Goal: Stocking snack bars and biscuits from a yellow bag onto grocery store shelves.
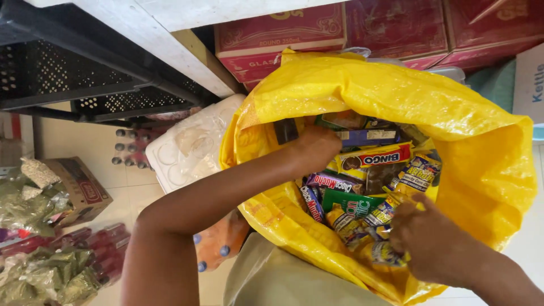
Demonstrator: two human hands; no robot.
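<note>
A large yellow woven sack (470, 153) is standing open in the middle of the view, its mouth gaping upward and its inside packed with snack packets (371, 187) in yellow, purple, green and blue wrappers. The person's left hand (313, 148) is reaching down into the sack near its far left wall, the fingers curled under and resting among the upper packets; whether it is actually gripping one cannot be told, since the fingertips are hidden. The right hand (425, 241) is working at the near edge of the pile, its fingers bent and pinching at a small yellow packet (385, 252) lying against the sack's lower rim.

Just beside the sack on the left a shrink-wrapped pack of white bottles (190, 144) is leaning, and below it orange bottles (221, 249) are showing. Red cartons (283, 34) are stacked behind the sack. A black perforated crate (85, 73) is sitting under a white shelf (170, 39) at upper left. Farther left, well apart, bags of green dried goods (39, 277) and a small brown box (79, 187) are lying on the tiled floor.
</note>
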